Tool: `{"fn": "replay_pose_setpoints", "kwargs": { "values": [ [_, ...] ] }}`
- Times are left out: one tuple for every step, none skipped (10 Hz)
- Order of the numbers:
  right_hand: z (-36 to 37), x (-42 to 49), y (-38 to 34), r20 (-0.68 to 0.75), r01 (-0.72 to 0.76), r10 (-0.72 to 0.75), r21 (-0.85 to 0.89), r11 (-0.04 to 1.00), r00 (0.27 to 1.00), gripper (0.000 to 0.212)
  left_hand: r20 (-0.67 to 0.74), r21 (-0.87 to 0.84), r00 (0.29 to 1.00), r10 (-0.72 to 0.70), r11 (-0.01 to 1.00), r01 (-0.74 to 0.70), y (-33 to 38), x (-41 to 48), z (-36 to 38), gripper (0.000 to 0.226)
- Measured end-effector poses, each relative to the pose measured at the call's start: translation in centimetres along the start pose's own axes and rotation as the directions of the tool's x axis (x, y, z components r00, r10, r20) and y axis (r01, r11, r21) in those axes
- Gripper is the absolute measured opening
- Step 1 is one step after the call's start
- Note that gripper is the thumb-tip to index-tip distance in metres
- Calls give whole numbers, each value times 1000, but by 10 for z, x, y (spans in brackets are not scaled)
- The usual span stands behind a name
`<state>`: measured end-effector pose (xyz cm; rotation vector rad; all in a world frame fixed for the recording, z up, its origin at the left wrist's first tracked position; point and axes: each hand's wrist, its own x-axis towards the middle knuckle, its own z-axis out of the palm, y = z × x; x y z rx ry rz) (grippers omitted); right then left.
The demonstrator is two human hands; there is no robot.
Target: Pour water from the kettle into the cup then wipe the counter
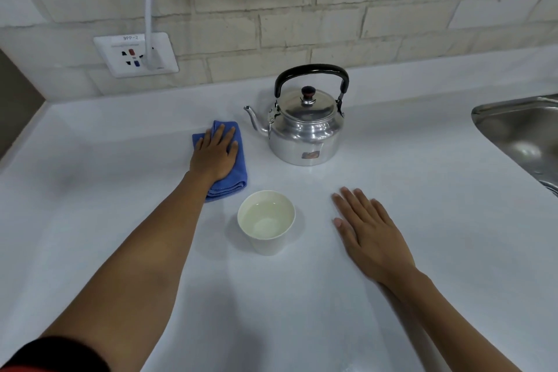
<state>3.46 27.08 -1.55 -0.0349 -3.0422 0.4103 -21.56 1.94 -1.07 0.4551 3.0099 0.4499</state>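
A shiny metal kettle (305, 133) with a black handle stands upright on the white counter (422, 190), spout pointing left. In front of it sits a white paper cup (266, 222) holding water. A folded blue cloth (238, 172) lies left of the kettle. My left hand (215, 152) rests flat on top of the cloth, fingers spread. My right hand (370, 229) lies flat on the counter to the right of the cup, palm down, holding nothing.
A steel sink (522, 136) is set into the counter at the right edge. A wall socket (136, 54) with a white cable plugged in sits on the brick-tiled back wall. The counter's left end meets a dark gap.
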Motion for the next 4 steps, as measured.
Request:
{"fn": "replay_pose_setpoints", "kwargs": {
  "values": [
    [0,1,0,-2,-1,1,4,1000,1000,51,45,-10,999,-26,1000,27,2,-4,-4,54],
    [0,0,1,5,2,-2,9,1000,1000,51,0,12,1000,-3,1000,3,4,-12,-9,56],
    [-1,2,1,7,-6,6,29,1000,1000,50,-86,54,994,65,997,-60,7,-26,-28,55],
    [-1,0,2,22,8,-8,27,1000,1000,50,-187,124,967,173,981,-151,11,-38,-48,53]
  ]
}}
